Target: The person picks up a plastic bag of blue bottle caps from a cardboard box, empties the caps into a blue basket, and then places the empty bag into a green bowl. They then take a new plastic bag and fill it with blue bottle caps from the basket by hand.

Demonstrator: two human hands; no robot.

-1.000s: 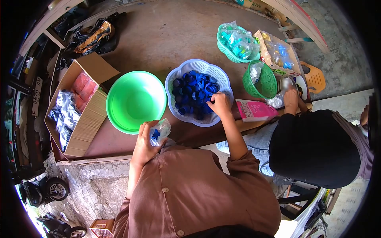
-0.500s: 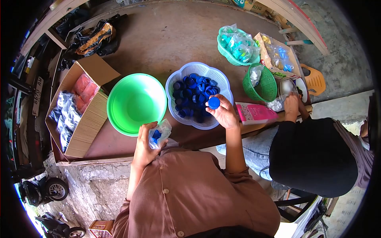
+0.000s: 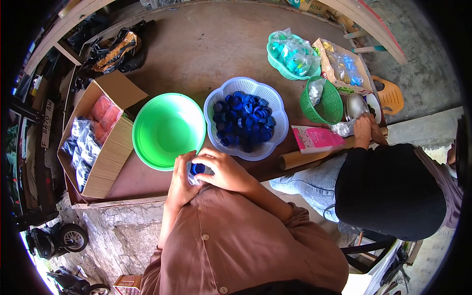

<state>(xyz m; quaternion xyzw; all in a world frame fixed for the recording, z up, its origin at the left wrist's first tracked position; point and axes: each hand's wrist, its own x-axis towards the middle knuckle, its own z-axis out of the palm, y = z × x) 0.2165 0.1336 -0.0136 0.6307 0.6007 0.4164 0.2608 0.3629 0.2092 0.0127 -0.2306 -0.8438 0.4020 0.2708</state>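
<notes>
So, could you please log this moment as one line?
left hand: holding plastic bag | right hand: at bag, by blue cap | lavender basket: loose blue caps

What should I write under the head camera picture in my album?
Left hand and right hand meet at a plastic bag, near a green tub and a basket of blue caps.

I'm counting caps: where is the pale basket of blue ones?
Head view, centre: the pale basket sits right of the green basin, left of the pink packet.
</notes>
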